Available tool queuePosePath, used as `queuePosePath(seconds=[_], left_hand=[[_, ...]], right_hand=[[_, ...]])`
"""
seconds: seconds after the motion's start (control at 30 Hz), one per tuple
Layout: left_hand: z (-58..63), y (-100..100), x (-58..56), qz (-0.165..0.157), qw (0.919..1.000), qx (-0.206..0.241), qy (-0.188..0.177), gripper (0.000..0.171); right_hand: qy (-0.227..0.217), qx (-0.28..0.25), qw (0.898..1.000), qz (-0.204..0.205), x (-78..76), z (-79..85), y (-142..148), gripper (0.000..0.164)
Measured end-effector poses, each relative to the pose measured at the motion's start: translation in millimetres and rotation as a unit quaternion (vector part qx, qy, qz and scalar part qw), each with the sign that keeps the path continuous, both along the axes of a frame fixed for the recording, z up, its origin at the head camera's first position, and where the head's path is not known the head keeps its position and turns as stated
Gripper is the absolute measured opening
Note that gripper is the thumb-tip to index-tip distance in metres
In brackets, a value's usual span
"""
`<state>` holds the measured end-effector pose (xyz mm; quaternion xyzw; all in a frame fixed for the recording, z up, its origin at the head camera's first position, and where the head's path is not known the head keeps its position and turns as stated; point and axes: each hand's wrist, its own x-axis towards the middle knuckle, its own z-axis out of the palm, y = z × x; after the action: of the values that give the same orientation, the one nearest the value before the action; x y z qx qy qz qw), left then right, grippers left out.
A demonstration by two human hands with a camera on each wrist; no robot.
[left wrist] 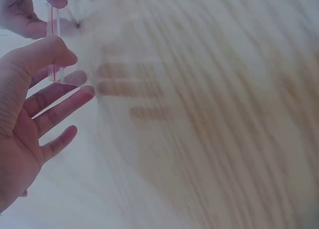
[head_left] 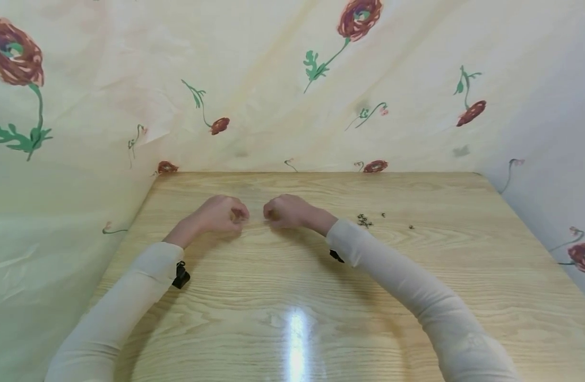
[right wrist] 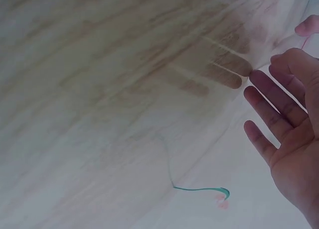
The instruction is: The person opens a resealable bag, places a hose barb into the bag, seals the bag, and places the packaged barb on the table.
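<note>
Above the far middle of the table, my left hand (head_left: pixel 220 213) and right hand (head_left: pixel 290 211) face each other with a small gap between them. Between them is a small clear zip bag (left wrist: pixel 54 26) with a red line along its seal, seen at the upper left of the left wrist view. The left thumb and forefinger pinch one end of it, and the right thumb and forefinger pinch the other. The remaining fingers of both hands are spread loosely. In the head view the bag is barely visible. Whether anything lies inside it, I cannot tell.
Right of the right hand, several tiny dark pieces (head_left: pixel 364 220) lie clustered on the wood-grain table (head_left: pixel 254 297). Two single pieces lie apart, one dark piece (head_left: pixel 383 215) close by and another dark piece (head_left: pixel 411 227) farther right. A flower-patterned sheet (head_left: pixel 254 79) borders the table's back and sides.
</note>
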<state>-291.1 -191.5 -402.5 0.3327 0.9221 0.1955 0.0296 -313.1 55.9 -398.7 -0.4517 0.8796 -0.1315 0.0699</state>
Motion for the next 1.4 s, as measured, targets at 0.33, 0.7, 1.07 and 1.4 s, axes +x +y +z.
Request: queuePosePath(seconds=[0.33, 0.7, 1.07, 1.4], left_hand=[[14.8, 9, 2.2, 0.056, 0.9953, 0.067, -0.042, 0.013], [24.6, 25, -1.6, 0.079, 0.9775, 0.193, -0.036, 0.015], [34.2, 51, -5.5, 0.067, 0.9673, 0.244, -0.008, 0.014], [40.9, 69, -14.3, 0.058, 0.9476, 0.313, -0.029, 0.011]], right_hand=[[-0.051, -0.091, 0.994, -0.038, 4.0, 5.6, 20, 0.008], [-0.098, -0.244, 0.963, -0.064, -5.7, 8.7, 44, 0.005], [-0.107, -0.326, 0.934, -0.097, -7.2, 15.1, 60, 0.007], [-0.125, -0.374, 0.91, -0.129, 4.1, 36.0, 73, 0.014]])
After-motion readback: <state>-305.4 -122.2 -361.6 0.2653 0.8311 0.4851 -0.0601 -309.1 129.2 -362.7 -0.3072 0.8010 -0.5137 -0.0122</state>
